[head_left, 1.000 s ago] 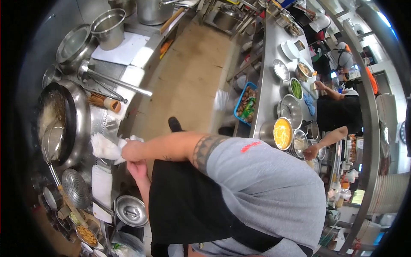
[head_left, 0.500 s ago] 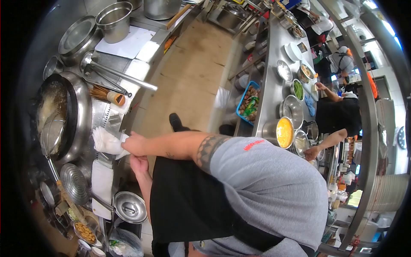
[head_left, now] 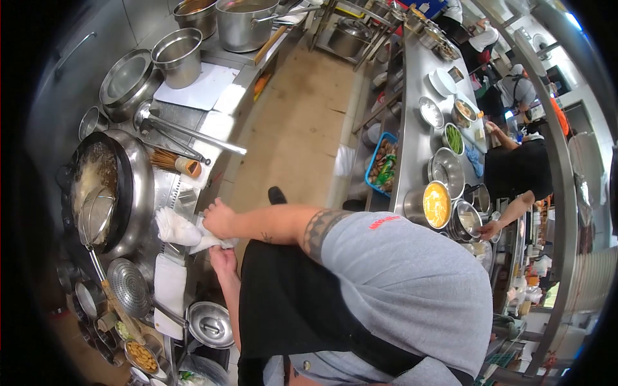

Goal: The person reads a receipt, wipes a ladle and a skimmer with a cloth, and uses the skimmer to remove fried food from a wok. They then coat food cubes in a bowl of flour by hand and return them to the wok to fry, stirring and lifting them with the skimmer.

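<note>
A bunched white cloth (head_left: 177,228) lies at the front edge of the steel cooking counter, its loose end trailing toward me. My right hand (head_left: 219,219), on the tattooed arm, is closed over that loose end. Just below it, my left hand (head_left: 223,259) has curled fingers against the cloth's lower edge; part of its grip is hidden. Beyond the cloth sits a wok (head_left: 96,186) with bubbling oil, and a wire strainer (head_left: 98,209) rests in it. A folded white towel (head_left: 170,296) hangs over the counter edge beside my left hand.
A bamboo brush (head_left: 177,162) and a long-handled ladle (head_left: 193,136) lie on the counter. A perforated skimmer (head_left: 127,284) and a steel lid (head_left: 210,325) are near my left side. Behind me, a prep table holds a pot of yellow liquid (head_left: 438,204); a co-worker's arm (head_left: 508,215) reaches there.
My right hand has shifted back toward my body, drawing out more of the cloth's loose end. My left hand now meets the cloth's edge. The whole view has tilted slightly.
</note>
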Demonstrator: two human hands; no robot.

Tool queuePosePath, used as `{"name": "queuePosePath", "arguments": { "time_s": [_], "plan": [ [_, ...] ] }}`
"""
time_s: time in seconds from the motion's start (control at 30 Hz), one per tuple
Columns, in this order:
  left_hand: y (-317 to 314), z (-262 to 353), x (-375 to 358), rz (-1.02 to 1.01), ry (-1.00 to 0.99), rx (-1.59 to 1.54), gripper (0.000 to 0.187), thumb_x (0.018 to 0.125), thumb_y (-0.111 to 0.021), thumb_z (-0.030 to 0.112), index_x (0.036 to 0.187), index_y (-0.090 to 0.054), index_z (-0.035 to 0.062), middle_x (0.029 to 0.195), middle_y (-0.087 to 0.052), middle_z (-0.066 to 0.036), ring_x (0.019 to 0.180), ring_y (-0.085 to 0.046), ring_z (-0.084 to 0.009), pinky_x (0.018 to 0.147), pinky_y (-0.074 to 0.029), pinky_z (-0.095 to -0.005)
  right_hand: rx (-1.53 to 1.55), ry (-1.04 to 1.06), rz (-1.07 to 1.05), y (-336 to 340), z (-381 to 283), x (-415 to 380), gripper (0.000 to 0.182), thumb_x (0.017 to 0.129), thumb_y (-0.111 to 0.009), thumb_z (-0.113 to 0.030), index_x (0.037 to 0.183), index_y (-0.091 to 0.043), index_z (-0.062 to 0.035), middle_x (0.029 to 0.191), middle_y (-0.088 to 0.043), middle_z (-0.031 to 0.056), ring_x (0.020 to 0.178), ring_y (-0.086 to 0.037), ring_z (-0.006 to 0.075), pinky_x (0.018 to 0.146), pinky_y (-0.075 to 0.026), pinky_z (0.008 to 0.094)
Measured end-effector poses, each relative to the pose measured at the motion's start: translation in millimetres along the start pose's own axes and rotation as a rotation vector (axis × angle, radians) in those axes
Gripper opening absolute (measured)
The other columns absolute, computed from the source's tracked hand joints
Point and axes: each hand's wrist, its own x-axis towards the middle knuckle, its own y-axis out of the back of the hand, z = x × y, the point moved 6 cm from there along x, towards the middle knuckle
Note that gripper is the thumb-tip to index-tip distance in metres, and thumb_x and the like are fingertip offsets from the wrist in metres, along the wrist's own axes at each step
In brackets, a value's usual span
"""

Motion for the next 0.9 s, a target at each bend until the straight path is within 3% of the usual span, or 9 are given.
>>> {"name": "queuePosePath", "arguments": {
  "time_s": [0.3, 0.4, 0.47, 0.53, 0.6, 0.67, 0.7, 0.8, 0.9],
  "plan": [
    [2, 1, -5, -0.022, -0.053, 0.282, 0.039, 0.090, -0.052, 0.003, 0.129, -0.051, 0.0042, 0.120, -0.061, -0.010, 0.106, -0.061, -0.0227, 0.087, -0.051, -0.0387, 0.288, 0.137, -0.290, -64, 18, 10, 0.028, 0.073, -0.067, -0.022, 0.095, -0.070, -0.0055, 0.096, -0.070, 0.0190, 0.091, -0.067, 0.0371, 0.081, -0.053, 0.0461],
    [82, -11, -5, 0.234, 0.042, 1.013, 0.038, 0.092, -0.056, 0.011, 0.129, -0.053, 0.0088, 0.112, -0.064, -0.009, 0.094, -0.062, -0.0208, 0.078, -0.052, -0.0362, 0.441, 0.087, -0.270, -73, 70, -17, 0.053, 0.077, -0.071, -0.034, 0.121, -0.064, -0.0050, 0.120, -0.062, 0.0209, 0.109, -0.060, 0.0353, 0.092, -0.049, 0.0442],
    [138, -15, -29, 0.398, 0.140, 1.212, 0.036, 0.088, -0.062, 0.020, 0.121, -0.061, 0.0064, 0.114, -0.067, -0.016, 0.104, -0.065, -0.0273, 0.082, -0.053, -0.0408, 0.531, -0.112, -0.171, -106, 133, -41, 0.043, 0.079, -0.068, -0.031, 0.112, -0.066, -0.0041, 0.105, -0.067, 0.0208, 0.098, -0.063, 0.0373, 0.086, -0.052, 0.0451],
    [233, -43, -22, 0.202, 0.230, 1.849, 0.026, 0.086, -0.055, 0.021, 0.099, -0.070, 0.0033, 0.091, -0.069, -0.022, 0.079, -0.069, -0.0279, 0.072, -0.055, -0.0429, 0.411, -0.329, -0.386, -101, 174, -88, 0.048, 0.081, -0.070, -0.037, 0.116, -0.066, -0.0044, 0.102, -0.068, 0.0223, 0.097, -0.066, 0.0336, 0.085, -0.053, 0.0409],
    [268, -50, -70, 0.486, 0.413, 1.256, 0.020, 0.084, -0.058, 0.018, 0.095, -0.068, 0.0036, 0.080, -0.066, -0.016, 0.066, -0.066, -0.0259, 0.055, -0.051, -0.0445, 0.506, -0.516, -0.087, -160, 245, -159, 0.040, 0.082, -0.070, -0.039, 0.092, -0.069, 0.0006, 0.089, -0.069, 0.0244, 0.091, -0.067, 0.0322, 0.080, -0.052, 0.0439],
    [263, -43, -121, 0.565, 0.371, 0.988, 0.020, 0.085, -0.061, 0.020, 0.096, -0.066, 0.0037, 0.078, -0.065, -0.012, 0.064, -0.064, -0.0246, 0.052, -0.049, -0.0422, 0.423, -0.615, -0.400, -211, 294, -225, 0.034, 0.085, -0.067, -0.034, 0.080, -0.068, -0.0006, 0.086, -0.070, 0.0202, 0.082, -0.068, 0.0286, 0.072, -0.054, 0.0418],
    [268, -41, -140, 0.602, 0.368, 0.900, 0.023, 0.086, -0.063, 0.023, 0.097, -0.066, 0.0037, 0.078, -0.064, -0.010, 0.064, -0.063, -0.0239, 0.053, -0.049, -0.0404, 0.171, -0.302, -0.459, -266, 326, -256, 0.029, 0.088, -0.065, -0.028, 0.073, -0.064, -0.0033, 0.076, -0.067, 0.0156, 0.060, -0.065, 0.0250, 0.056, -0.052, 0.0385],
    [273, -35, -174, 0.678, 0.449, 0.905, 0.029, 0.088, -0.065, 0.030, 0.100, -0.066, 0.0036, 0.084, -0.065, -0.010, 0.072, -0.064, -0.0221, 0.058, -0.050, -0.0387, 0.776, -1.023, -0.761, -308, 344, -367, 0.017, 0.088, -0.058, -0.019, 0.095, -0.069, -0.0066, 0.076, -0.068, 0.0171, 0.058, -0.065, 0.0296, 0.050, -0.053, 0.0422],
    [243, -4, -175, 0.531, 0.415, 1.034, 0.030, 0.089, -0.068, 0.030, 0.102, -0.066, 0.0039, 0.087, -0.066, -0.007, 0.079, -0.064, -0.0186, 0.066, -0.052, -0.0353, 0.971, -1.258, -0.690, -262, 303, -367, 0.018, 0.089, -0.060, -0.021, 0.098, -0.067, -0.0068, 0.079, -0.067, 0.0141, 0.060, -0.064, 0.0270, 0.050, -0.051, 0.0404]
  ]
}}
